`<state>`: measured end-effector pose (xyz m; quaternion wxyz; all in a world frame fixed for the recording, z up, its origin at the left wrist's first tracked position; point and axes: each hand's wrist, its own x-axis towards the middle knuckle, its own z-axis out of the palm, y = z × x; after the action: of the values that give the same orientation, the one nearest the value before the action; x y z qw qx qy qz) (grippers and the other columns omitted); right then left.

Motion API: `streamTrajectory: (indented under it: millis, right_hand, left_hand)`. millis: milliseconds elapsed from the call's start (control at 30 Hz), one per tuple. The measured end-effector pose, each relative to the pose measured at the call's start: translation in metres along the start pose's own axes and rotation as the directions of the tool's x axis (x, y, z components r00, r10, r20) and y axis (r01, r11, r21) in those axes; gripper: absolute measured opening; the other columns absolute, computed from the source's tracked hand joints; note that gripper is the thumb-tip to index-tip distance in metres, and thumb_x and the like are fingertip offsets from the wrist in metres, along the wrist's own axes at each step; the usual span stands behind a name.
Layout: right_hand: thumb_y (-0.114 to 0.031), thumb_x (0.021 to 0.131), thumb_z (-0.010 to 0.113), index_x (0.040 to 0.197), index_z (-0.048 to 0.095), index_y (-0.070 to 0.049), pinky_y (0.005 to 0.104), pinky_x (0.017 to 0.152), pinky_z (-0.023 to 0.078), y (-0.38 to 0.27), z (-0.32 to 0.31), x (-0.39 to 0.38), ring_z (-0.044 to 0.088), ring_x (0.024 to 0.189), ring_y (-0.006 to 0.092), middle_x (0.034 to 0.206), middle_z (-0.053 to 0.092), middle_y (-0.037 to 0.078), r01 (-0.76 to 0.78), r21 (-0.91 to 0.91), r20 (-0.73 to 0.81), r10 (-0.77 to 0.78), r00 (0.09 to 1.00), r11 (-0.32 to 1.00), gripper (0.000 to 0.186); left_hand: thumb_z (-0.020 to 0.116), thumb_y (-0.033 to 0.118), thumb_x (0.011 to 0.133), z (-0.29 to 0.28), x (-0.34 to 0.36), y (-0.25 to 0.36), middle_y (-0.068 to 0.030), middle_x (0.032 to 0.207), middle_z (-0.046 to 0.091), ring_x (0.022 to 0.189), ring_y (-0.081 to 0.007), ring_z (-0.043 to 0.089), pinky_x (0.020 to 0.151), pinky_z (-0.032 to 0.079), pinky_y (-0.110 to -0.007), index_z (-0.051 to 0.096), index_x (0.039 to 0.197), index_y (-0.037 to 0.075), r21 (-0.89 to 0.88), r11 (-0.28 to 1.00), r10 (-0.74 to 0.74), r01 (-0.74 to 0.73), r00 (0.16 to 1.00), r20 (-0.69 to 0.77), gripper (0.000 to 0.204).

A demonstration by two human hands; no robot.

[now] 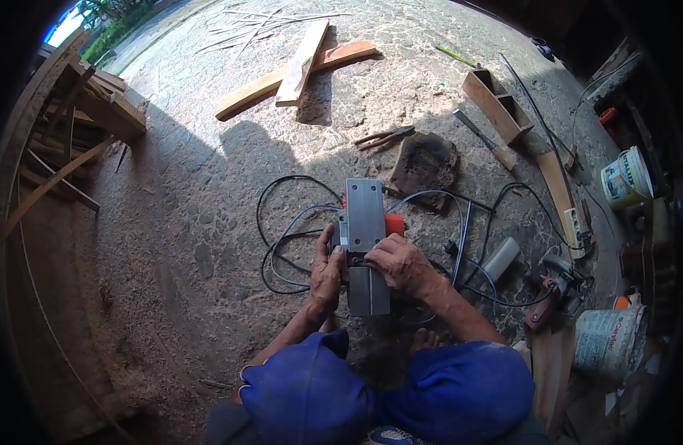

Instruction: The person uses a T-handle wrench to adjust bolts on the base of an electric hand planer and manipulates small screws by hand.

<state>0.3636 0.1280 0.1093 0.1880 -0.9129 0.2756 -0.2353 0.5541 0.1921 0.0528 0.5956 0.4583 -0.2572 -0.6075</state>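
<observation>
In the head view, the cracked, shaving-strewn floor (200, 222) ran widest to the left, as far as a stack of timber (123, 115) along that edge. Ahead it reached two crossed boards (303, 74) lying in sunlight, well apart from the work. The right side was tighter: a chisel (484, 139), a compartmented wooden box (497, 104), a power strip (576, 231) and a white bucket (627, 178) hemmed it in. Just beyond the work sat a dark wooden block (424, 169) with pliers (386, 138) near it, and black cord (271, 194) looped over the floor on the left. Nearest of all, the blue-clad knees (308, 386) closed off the lower edge.

The electric hand planer (366, 215) was turned sole-up between the two hands, just in front of the knees. Its sole was bare grey metal: a longer far plate with four screw holes or heads, too small to tell which, then a dark slot, then a shorter near plate with a lengthwise groove. A red-orange part showed on its right.

The left hand (327, 276) gripped the planer's left side, thumb along the edge. The right hand (402, 265) had its fingers bent onto the slot; I could not tell whether they pinched anything.
</observation>
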Motion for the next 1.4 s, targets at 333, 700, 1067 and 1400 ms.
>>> streamTrajectory:
  millis: [333,700,1067,1400]
  right_hand:
    - [-0.005,0.080,0.069,0.099,0.071,-0.006,0.0366,0.083,0.055,-0.003,-0.007,-0.001,0.064,0.089,0.0271,0.092,0.067,0.008,-0.050,-0.070,0.005,0.051,0.999,0.996,0.020]
    - [-0.010,0.082,0.070,0.099,0.071,-0.007,0.0369,0.082,0.055,0.001,-0.008,-0.004,0.063,0.088,0.0267,0.090,0.066,0.008,-0.053,-0.013,0.035,0.053,0.998,0.999,0.018]
    - [-0.006,0.080,0.067,0.089,0.060,-0.006,0.0380,0.075,0.053,-0.012,-0.009,0.002,0.061,0.084,0.0265,0.085,0.058,0.009,-0.008,-0.222,0.059,0.021,0.998,0.975,0.012]
    - [-0.004,0.076,0.067,0.091,0.060,-0.007,0.0374,0.075,0.054,-0.008,-0.005,-0.002,0.062,0.086,0.0268,0.087,0.059,0.008,0.020,-0.131,-0.020,-0.023,1.000,0.991,0.016]
  left_hand:
    - [0.046,0.016,0.108,0.005,-0.001,0.003,-0.0110,0.147,0.046,0.122,-0.0162,0.053,0.101,0.047,-0.030,0.029,0.160,0.011,0.028,1.000,0.009,-0.009,1.000,-0.021,0.055]
    - [0.046,0.015,0.108,0.006,-0.001,0.000,-0.0108,0.147,0.046,0.126,-0.0152,0.050,0.105,0.044,-0.030,0.030,0.159,0.011,0.006,1.000,0.014,-0.014,1.000,0.000,0.054]
    - [0.045,0.015,0.108,0.003,0.001,-0.006,-0.0104,0.148,0.045,0.123,-0.0142,0.051,0.103,0.044,-0.029,0.029,0.159,0.010,0.023,0.998,0.065,-0.065,0.998,0.002,0.054]
    - [0.045,0.016,0.108,0.002,0.002,-0.005,-0.0109,0.148,0.044,0.120,-0.0146,0.052,0.100,0.046,-0.029,0.029,0.160,0.012,0.022,1.000,0.017,-0.017,1.000,-0.003,0.054]
